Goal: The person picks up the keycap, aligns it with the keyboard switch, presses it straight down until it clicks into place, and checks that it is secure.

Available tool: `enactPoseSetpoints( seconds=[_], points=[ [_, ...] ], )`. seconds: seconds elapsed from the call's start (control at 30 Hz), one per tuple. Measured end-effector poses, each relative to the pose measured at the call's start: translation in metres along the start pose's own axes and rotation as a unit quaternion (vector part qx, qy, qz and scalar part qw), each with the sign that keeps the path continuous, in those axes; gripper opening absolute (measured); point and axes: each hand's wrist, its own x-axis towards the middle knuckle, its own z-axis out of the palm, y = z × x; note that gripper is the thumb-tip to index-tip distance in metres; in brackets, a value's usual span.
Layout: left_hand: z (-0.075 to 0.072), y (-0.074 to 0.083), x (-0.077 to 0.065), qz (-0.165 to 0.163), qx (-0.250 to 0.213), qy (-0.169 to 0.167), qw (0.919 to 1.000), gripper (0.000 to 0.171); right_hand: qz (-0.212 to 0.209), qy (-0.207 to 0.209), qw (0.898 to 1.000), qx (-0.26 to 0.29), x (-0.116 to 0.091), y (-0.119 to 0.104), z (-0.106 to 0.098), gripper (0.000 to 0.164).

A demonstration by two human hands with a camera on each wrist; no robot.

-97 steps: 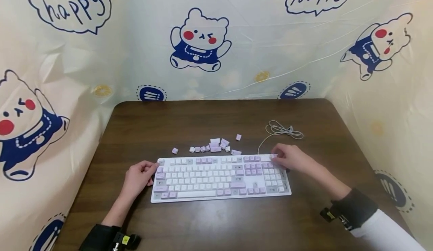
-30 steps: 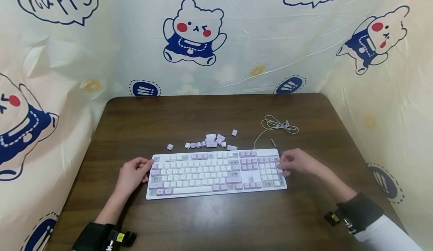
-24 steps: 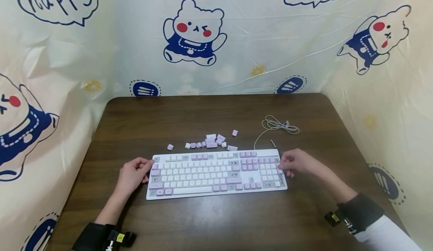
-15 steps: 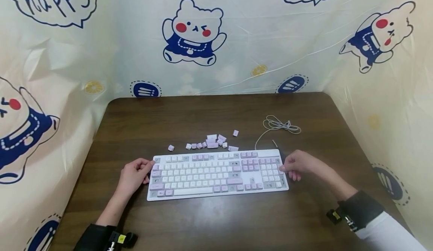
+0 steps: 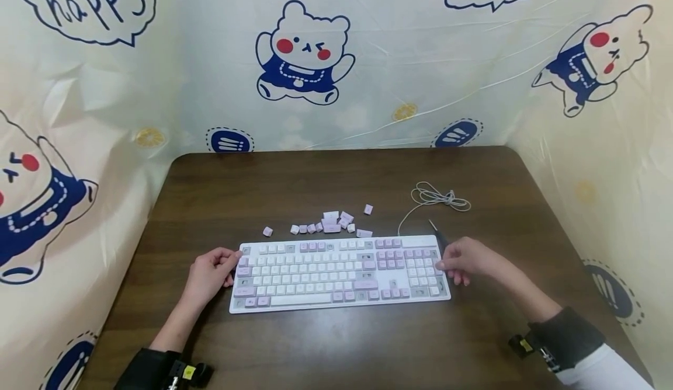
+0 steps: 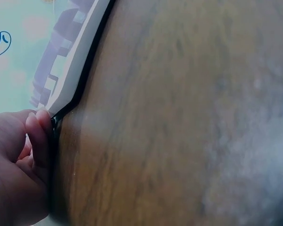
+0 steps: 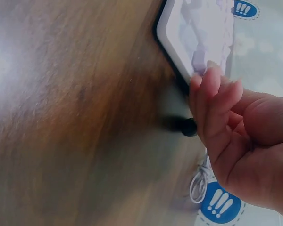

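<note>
A white and lilac keyboard (image 5: pixel 310 276) lies on the brown table, with several grey squares among its keys. My left hand (image 5: pixel 210 273) pinches its left edge near the upper corner; the left wrist view shows the fingertips (image 6: pixel 41 117) at the keyboard's corner. On the opposite side my right hand (image 5: pixel 465 260) holds the right edge between thumb and bent fingers, and the right wrist view shows its fingertips (image 7: pixel 210 80) against the rim. Just behind that hand lies a slim tool (image 5: pixel 440 238) with a dark handle and thin light tip, partly hidden by the hand.
Several loose white and lilac keycaps (image 5: pixel 331 226) lie behind the keyboard, with single ones (image 5: pixel 368 209) apart from the pile. A tied grey cable (image 5: pixel 436 197) runs from the keyboard's back. A printed curtain (image 5: pixel 368 86) surrounds the table (image 5: pixel 336 349).
My right hand has gone from the keyboard's upper right corner down to its right edge, uncovering the dark-handled tool. My left hand has stayed at the left edge. The head view has shifted slightly.
</note>
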Motion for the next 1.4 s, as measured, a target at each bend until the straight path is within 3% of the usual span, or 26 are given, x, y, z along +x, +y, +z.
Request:
enactPoseSetpoints(
  seconds=[0.4,0.77,0.97,1.4],
  points=[
    [0.003,-0.002,0.000,0.006,0.000,0.016,0.9999,0.050,-0.009,0.033,0.999,-0.031,-0.010,-0.018,-0.006,0.017],
    [0.004,-0.003,0.001,0.010,0.000,0.018,0.9998,0.051,-0.010,0.042,0.998,-0.044,-0.010,-0.020,-0.005,0.016],
    [0.004,-0.001,0.000,0.004,-0.002,0.020,0.9998,0.051,-0.032,0.050,0.997,-0.051,-0.008,-0.022,-0.008,0.015],
    [0.003,0.002,-0.001,-0.006,0.001,0.018,0.9998,0.052,-0.053,0.061,0.995,-0.061,-0.002,-0.039,-0.008,0.016]
  ],
)
